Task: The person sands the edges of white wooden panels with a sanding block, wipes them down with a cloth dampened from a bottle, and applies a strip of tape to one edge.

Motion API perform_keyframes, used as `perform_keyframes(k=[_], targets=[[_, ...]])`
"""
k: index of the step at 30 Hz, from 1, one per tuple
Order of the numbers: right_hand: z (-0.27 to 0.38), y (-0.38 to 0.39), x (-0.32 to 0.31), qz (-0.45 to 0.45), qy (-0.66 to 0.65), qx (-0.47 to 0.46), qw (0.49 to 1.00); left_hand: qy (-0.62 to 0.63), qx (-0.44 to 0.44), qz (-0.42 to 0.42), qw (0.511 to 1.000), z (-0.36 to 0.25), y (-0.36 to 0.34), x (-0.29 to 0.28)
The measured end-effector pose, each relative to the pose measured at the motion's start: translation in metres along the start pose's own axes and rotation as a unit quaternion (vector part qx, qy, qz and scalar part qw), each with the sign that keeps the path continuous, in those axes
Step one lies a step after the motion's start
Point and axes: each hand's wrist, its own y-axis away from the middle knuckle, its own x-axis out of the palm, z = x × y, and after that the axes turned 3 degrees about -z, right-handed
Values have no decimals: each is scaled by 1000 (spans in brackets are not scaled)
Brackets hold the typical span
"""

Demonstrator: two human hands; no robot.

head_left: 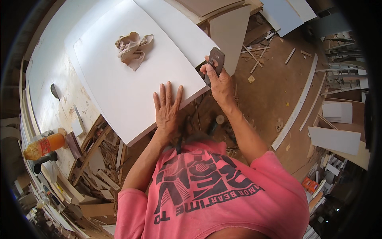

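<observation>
A large white panel [119, 95] lies flat before me. My left hand [168, 107] rests on it near its front edge, fingers stretched and spread. At the panel's right corner, my right hand [221, 88] is wrapped round a dark brown block-shaped hand plane [217, 58]. The tool stands tilted against the corner, and its underside is hidden. A crumpled beige cloth [131, 51] lies on the panel's far half, apart from both hands.
At left, a worn white surface [59, 59] bears a circular saw blade [55, 91]. A bottle of orange liquid [45, 146] lies beyond the panel's left corner. Wood offcuts [99, 175] pile below. Long white strips [296, 109] and scraps lie on the brown floor [262, 95] at right.
</observation>
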Motion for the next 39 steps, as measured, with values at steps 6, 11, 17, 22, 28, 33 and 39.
perform_keyframes(k=[6,11,17,22,28,33,39], targets=[[-16,-1,3,27,32,-25,999,-28,-17,28,999,-3,-2,0],[-13,-2,4,31,19,4,999,25,-31,28,999,-4,-2,-5],[-24,0,11,50,63,-5,997,22,-32,0,999,-1,0,1],[-40,-3,6,26,22,29,999,38,-41,3,998,-5,0,0],[-13,-25,-22,-10,-29,-18,999,10,-40,29,999,-1,-3,-2],[-9,-1,-18,-4,-69,27,997,24,-42,31,998,-5,-5,-9],[-26,6,-22,-11,-71,34,997,79,-25,22,996,-8,-12,-20]])
